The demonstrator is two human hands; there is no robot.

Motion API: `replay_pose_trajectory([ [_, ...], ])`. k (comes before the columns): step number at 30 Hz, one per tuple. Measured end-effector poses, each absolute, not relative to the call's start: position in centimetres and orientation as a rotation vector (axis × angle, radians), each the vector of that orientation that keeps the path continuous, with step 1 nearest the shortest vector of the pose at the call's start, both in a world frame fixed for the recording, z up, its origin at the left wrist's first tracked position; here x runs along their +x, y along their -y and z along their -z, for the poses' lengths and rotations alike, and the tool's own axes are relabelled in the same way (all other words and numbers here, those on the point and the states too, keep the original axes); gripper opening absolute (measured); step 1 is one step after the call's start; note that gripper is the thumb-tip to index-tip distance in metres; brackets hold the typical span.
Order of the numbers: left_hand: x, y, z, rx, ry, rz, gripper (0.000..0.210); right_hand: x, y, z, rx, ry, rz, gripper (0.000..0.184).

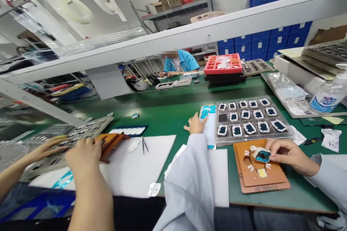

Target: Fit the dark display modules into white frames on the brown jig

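Teal-faced, white-rimmed, glossy part point(262, 155), pinched by right hand point(286, 152) over flat orange fixture point(249, 179), twelve-o'clock side. Left hand point(196, 125), ten o'clock of fixture, at film sheet point(210, 129); its grip I cannot tell.

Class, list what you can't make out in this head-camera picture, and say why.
All in the head view:
Sheet with blue stickers: partly covered by the left hand.
White casing: its gripped end is hidden by the right hand.
Orange plate: part of its face is hidden beneath the casing.
Bottle: cut off by the right edge; its fine print is too small.
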State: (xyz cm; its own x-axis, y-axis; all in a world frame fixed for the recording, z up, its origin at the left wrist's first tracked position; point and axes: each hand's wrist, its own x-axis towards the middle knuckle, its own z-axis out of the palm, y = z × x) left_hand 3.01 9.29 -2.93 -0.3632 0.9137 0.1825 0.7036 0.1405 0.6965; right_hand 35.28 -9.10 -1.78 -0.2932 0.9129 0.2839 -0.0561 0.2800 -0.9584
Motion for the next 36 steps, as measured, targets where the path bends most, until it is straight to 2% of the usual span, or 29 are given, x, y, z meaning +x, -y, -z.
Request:
replay_pose_trajectory([
  [5, 2.7, -9.7, 3.5, 1.589, -2.105, -0.936, 0.04, 35.3, 9.2, 1.6, -0.856, 1.534, -1.214, 0.025],
  [11, 1.9, -9.9, 3.1, 1.632, -2.064, -1.032, 0.05, 35.4, 9.2, 1.5, -0.84, 1.557, -1.202, 0.025],
  [18, 1.3, -10.6, 4.0, 1.642, -2.004, -1.091, 0.03, 35.4, 9.2, 1.5, -0.846, 1.564, -1.204, 0.027],
  [29, 1.0, -11.3, 4.9, 1.666, -2.039, -1.029, 0.031, 35.5, 9.1, 1.7, -0.828, 1.584, -1.192, 0.023],
  [36, 1.2, -10.6, 4.4, 1.671, -2.127, -0.938, 0.029, 35.4, 9.1, 1.3, -0.844, 1.586, -1.181, 0.027],
])
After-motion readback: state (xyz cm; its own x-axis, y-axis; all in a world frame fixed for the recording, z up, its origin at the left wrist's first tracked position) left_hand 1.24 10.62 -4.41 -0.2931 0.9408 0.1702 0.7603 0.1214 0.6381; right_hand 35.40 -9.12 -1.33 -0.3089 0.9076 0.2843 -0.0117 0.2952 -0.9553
